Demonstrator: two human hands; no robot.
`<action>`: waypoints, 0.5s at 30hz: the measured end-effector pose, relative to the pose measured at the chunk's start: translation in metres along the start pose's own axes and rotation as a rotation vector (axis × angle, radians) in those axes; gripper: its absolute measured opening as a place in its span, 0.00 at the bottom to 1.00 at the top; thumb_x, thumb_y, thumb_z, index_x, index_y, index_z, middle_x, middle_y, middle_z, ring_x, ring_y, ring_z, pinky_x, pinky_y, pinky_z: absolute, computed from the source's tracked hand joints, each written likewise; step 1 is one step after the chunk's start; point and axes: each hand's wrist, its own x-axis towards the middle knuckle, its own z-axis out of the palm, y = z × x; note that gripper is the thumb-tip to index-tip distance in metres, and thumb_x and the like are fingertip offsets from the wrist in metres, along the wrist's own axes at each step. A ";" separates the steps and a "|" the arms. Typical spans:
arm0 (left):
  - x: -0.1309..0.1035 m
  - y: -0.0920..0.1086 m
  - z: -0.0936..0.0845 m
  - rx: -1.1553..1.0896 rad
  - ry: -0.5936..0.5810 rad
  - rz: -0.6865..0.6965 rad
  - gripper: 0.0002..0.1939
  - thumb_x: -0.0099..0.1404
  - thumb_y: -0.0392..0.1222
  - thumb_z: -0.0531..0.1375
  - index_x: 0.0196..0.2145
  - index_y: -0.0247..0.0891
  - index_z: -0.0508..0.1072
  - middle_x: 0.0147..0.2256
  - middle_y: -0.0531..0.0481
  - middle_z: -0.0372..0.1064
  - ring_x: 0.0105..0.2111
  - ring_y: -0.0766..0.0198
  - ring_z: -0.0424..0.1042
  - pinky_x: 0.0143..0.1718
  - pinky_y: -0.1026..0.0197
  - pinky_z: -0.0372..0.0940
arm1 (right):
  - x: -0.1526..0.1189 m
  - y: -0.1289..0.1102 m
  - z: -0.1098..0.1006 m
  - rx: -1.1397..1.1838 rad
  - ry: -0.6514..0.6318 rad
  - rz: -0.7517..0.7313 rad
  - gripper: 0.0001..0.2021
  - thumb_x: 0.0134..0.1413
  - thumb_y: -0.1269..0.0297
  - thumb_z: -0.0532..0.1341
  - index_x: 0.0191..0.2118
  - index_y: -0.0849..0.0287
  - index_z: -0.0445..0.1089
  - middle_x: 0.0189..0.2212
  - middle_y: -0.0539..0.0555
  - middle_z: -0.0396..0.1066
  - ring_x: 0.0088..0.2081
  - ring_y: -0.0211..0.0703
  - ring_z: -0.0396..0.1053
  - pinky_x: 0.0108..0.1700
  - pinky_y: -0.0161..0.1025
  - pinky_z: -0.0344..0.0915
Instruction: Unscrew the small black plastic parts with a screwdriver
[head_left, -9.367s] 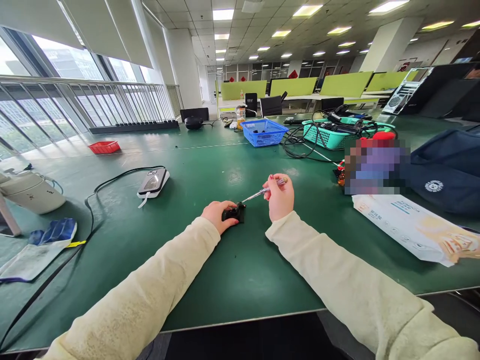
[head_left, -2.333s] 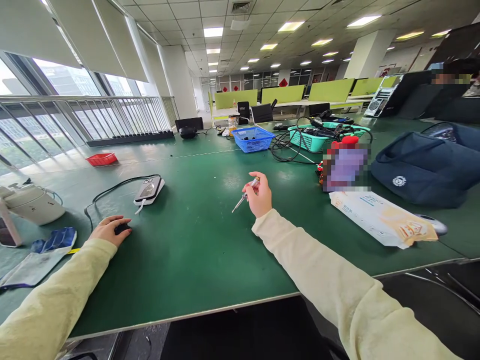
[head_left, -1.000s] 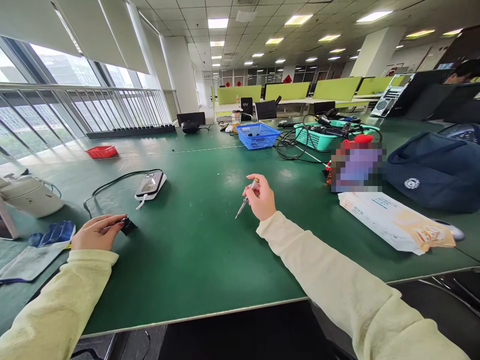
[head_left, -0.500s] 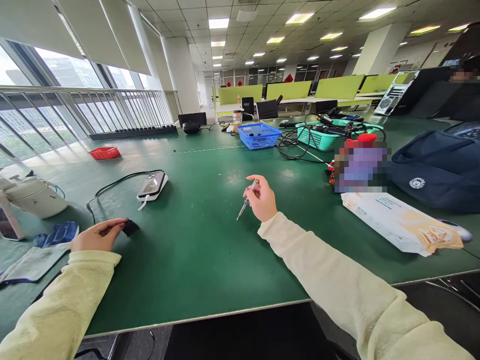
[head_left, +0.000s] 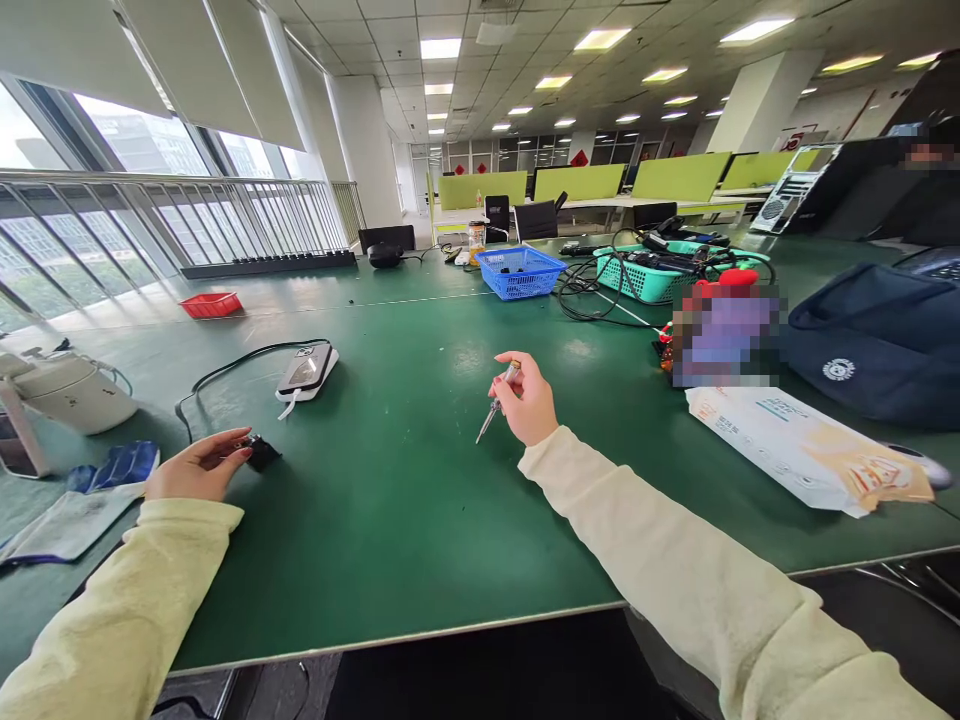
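Note:
My left hand [head_left: 199,468] is at the left of the green table, with thumb and index finger at the near end of a small black block [head_left: 264,455]. The block is low over the tabletop or resting on it; its exact kind is too small to make out. Toward the middle, my right hand [head_left: 527,402] is closed around the handle of a slim screwdriver [head_left: 489,424]. The metal shaft slants down to the left, its tip apart from any object. Part of the clear handle shows between the fingers.
A phone on a white power bank [head_left: 307,372] with a cable lies beyond my left hand. Farther back are a red tray [head_left: 211,306], a blue basket [head_left: 521,275] and a teal basket [head_left: 649,280] of cables. A wipes pack [head_left: 780,440] and dark bag [head_left: 885,350] are right.
My left index finger has lifted slightly, showing more of the black block between finger and thumb. My right hand and screwdriver look nearly unchanged; the view has shifted slightly.

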 end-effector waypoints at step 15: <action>-0.002 -0.001 -0.008 0.230 0.085 0.004 0.23 0.68 0.49 0.51 0.54 0.42 0.77 0.36 0.48 0.76 0.30 0.61 0.69 0.31 0.60 0.63 | 0.003 0.003 -0.001 0.002 -0.015 -0.010 0.13 0.52 0.63 0.59 0.45 0.54 0.66 0.23 0.45 0.69 0.24 0.39 0.68 0.27 0.38 0.63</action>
